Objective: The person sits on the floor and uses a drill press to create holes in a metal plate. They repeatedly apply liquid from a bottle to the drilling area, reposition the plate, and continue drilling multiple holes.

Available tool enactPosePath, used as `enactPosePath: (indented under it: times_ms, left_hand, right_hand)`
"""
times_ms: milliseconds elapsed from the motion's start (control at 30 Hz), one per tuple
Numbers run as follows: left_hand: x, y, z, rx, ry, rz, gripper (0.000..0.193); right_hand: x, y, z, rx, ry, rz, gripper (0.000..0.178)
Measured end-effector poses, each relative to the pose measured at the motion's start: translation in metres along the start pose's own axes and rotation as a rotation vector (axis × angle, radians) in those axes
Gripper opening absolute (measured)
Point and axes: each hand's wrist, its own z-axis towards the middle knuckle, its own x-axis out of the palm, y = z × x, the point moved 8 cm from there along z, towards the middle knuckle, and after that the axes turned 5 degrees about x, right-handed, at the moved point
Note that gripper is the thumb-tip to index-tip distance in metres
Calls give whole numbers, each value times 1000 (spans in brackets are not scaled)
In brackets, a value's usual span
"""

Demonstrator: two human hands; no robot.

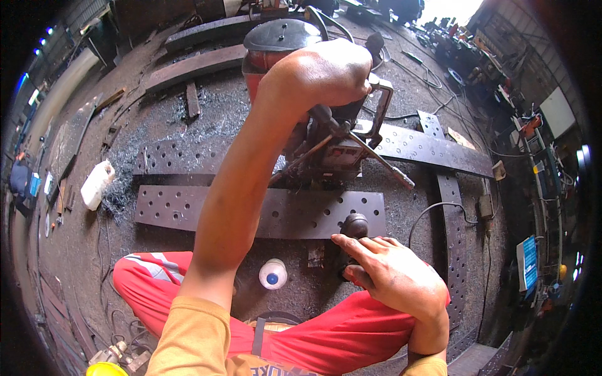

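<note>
Reaching far forward, my left hand (342,70) is closed at the top of a portable drilling machine (342,153). Its fingers curl out of sight, so what they grip is hidden. A metal handle (380,106) is beside that hand, and feed levers (394,170) spread from a hub below it. In front of the machine lies a steel plate (295,216) with several drilled holes. My right hand (392,272) rests palm down at my bent right leg, fingers stretched out and holding nothing. Just beyond its fingertips is a dark rounded shoe toe (355,225).
A red bucket with a black lid (282,36) stands behind my left forearm. Between my legs is a white bottle with a blue cap (273,276). Other drilled plates (433,150), metal shavings (135,188), a white jug (98,185) and cables (433,207) lie around.
</note>
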Motion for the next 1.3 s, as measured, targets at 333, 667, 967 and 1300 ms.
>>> enactPosePath:
  times_ms: [333, 667, 967, 1300]
  left_hand:
    - [-1, -1, -2, -12, -2, -29, 39]
    - [0, 1, -3, -1, -7, -48, 40]
    - [0, 2, -2, 7, -33, -26, 40]
    - [-2, 2, -5, -23, -33, -30, 40]
  right_hand:
    - [1, -1, 1, 10, 11, 18, 52]
    - [1, 0, 2, 12, 21, 22, 53]
    - [1, 0, 2, 13, 12, 22, 54]
    - [0, 1, 2, 11, 11, 14, 52]
